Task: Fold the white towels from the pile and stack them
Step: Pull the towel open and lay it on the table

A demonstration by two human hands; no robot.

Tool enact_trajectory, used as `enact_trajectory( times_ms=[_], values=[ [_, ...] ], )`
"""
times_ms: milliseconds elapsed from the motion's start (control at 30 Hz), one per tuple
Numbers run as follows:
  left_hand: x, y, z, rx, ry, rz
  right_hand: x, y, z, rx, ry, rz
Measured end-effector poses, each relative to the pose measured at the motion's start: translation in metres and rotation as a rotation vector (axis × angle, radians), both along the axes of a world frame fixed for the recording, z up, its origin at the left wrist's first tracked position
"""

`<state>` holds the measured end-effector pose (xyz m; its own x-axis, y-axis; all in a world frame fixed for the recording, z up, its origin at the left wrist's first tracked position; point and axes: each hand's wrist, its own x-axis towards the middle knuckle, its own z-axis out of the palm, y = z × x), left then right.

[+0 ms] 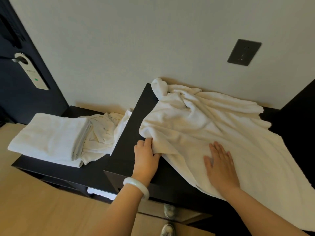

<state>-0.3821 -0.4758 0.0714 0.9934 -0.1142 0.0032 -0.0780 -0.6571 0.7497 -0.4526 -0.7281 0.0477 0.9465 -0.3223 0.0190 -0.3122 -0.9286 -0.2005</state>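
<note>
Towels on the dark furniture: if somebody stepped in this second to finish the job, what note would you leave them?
Left hand: grips the near left edge of the large white towel.
Right hand: open, pressed flat on that towel.
Where: the towel lies rumpled and unfolded over the dark cabinet top, its near edge hanging over the front. On the lower shelf to the left sit a folded stack and, touching it, the crumpled pile.
Done: the folded stack.
Left: smooth and fold this towel, stack it, then fold the pile.
</note>
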Motion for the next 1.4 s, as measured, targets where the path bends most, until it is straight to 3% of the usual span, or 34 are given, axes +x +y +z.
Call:
enact_trajectory(
  times_ms=[100, 167, 233, 300, 400, 500, 633, 700, 800, 933, 1000, 1100, 1200, 1267, 1400],
  values=[
    [0.008, -0.005, 0.010, -0.297, 0.061, 0.091, 0.001, 0.000, -0.001, -0.008, 0.016, -0.007],
    [0.010, -0.004, 0.022, -0.563, 0.201, 0.269, 0.002, -0.001, -0.003, -0.023, 0.023, -0.009],
    [0.012, 0.005, 0.035, -0.685, 0.211, 0.412, 0.002, -0.001, -0.005, -0.024, 0.026, -0.011],
    [0.010, 0.019, 0.048, -0.581, 0.041, 0.351, 0.003, -0.002, -0.006, -0.029, 0.032, -0.009],
    [-0.003, 0.037, 0.052, -0.222, -0.160, 0.128, 0.003, -0.002, -0.007, -0.028, 0.030, -0.004],
    [-0.012, 0.058, 0.032, 0.167, -0.111, 0.097, 0.002, -0.002, -0.006, -0.029, 0.031, -0.003],
    [-0.024, 0.091, 0.005, 0.370, -0.070, 0.073, 0.002, -0.002, -0.005, -0.043, 0.042, -0.004],
    [-0.038, 0.099, -0.003, 0.284, -0.091, -0.026, 0.002, -0.001, -0.004, -0.042, 0.043, -0.003],
    [-0.044, 0.108, -0.001, -0.046, -0.039, -0.102, 0.002, 0.000, -0.004, -0.039, 0.035, -0.001],
    [-0.032, 0.128, 0.019, -0.587, 0.562, -0.263, 0.003, -0.001, -0.006, -0.032, 0.037, 0.000],
    [-0.021, 0.130, 0.028, -0.678, 0.620, -0.165, 0.002, -0.001, -0.008, -0.037, 0.045, 0.002],
    [0.004, 0.112, 0.035, -0.537, 0.560, 0.098, 0.003, -0.003, -0.008, -0.036, 0.069, 0.012],
    [0.027, 0.088, 0.034, -0.187, 0.480, -0.070, -0.001, -0.003, -0.005, -0.056, 0.048, 0.097],
    [0.034, 0.084, 0.031, -0.067, 0.455, -0.188, -0.009, -0.002, -0.004, -0.089, 0.016, 0.219],
    [0.026, 0.089, 0.020, 0.064, 0.228, -0.059, -0.017, 0.003, -0.003, -0.104, 0.125, 0.274]
  ],
)
